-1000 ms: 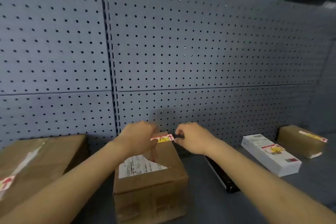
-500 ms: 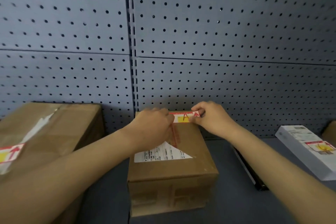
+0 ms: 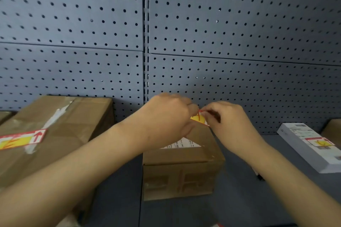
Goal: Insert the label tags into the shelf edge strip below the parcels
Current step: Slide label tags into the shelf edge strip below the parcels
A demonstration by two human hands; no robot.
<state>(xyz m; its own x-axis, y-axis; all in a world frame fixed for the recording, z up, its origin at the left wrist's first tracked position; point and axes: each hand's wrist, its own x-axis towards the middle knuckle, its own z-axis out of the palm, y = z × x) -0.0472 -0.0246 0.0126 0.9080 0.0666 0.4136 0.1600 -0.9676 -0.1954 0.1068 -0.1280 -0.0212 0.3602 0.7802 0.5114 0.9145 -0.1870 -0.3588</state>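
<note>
A small label tag [image 3: 199,119], white with a yellow patch and red marks, is pinched between both my hands above the back of a brown cardboard parcel [image 3: 182,167] at the middle of the shelf. My left hand [image 3: 166,120] grips the tag's left end with curled fingers. My right hand [image 3: 227,121] pinches its right end. Most of the tag is hidden by my fingers. The shelf edge strip is not in view.
A larger brown parcel [image 3: 55,134] with a red and yellow label [image 3: 22,139] lies at the left. A white box [image 3: 310,147] with its own label lies at the right, a brown box corner [image 3: 332,128] behind it. Grey pegboard [image 3: 221,33] backs the grey shelf [image 3: 239,199].
The view has moved closer and to the left. My hands have drawn together over the tag, so less of it shows, and it now tilts.
</note>
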